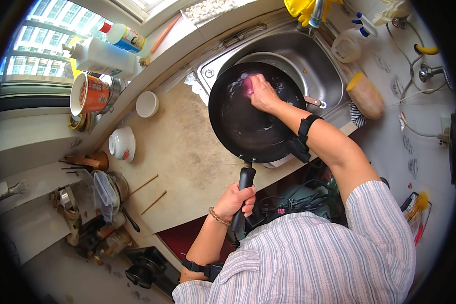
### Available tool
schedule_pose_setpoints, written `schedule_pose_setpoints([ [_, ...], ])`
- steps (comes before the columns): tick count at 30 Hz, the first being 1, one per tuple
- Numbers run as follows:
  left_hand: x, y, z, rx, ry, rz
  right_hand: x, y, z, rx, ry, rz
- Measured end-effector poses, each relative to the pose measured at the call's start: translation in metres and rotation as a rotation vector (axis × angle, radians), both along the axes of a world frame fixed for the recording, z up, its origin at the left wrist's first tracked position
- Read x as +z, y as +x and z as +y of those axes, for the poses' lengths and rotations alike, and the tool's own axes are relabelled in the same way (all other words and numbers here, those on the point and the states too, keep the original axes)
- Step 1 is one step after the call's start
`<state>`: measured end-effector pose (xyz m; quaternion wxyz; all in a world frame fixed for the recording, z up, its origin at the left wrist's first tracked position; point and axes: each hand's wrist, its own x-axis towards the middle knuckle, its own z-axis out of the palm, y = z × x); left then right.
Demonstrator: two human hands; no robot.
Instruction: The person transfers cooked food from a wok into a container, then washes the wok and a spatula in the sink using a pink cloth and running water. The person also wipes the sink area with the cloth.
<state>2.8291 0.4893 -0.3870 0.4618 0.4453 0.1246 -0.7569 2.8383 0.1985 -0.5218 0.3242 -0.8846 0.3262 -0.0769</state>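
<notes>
My left hand is wrapped around the black handle of a large dark frying pan. The pan's inner surface looks wet and shiny, and it reaches over the near left part of a stainless steel sink. Inside the pan, my right hand presses a pink cloth or sponge against the surface. Beneath the pan, a round metal basin sits in the sink, partly hidden. A knife with a wooden handle pokes out beside the pan's right rim.
On the counter are a small white bowl, a tipped flowered bowl and two chopsticks. Bottles line the windowsill. A spray bottle and a cut gourd stand right of the sink.
</notes>
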Motion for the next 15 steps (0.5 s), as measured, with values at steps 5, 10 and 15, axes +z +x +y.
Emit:
schedule_pose_setpoints([
  [5,0.000,-0.002,-0.001,-0.013,0.009,-0.024,0.010,0.036,0.015,0.038,0.215,-0.189],
  [10,-0.001,-0.003,-0.001,-0.025,0.017,-0.043,0.026,0.047,0.035,0.156,0.342,-0.374],
  [15,0.000,-0.005,-0.003,-0.044,0.037,-0.076,0.052,0.034,0.064,0.316,0.549,-0.444],
])
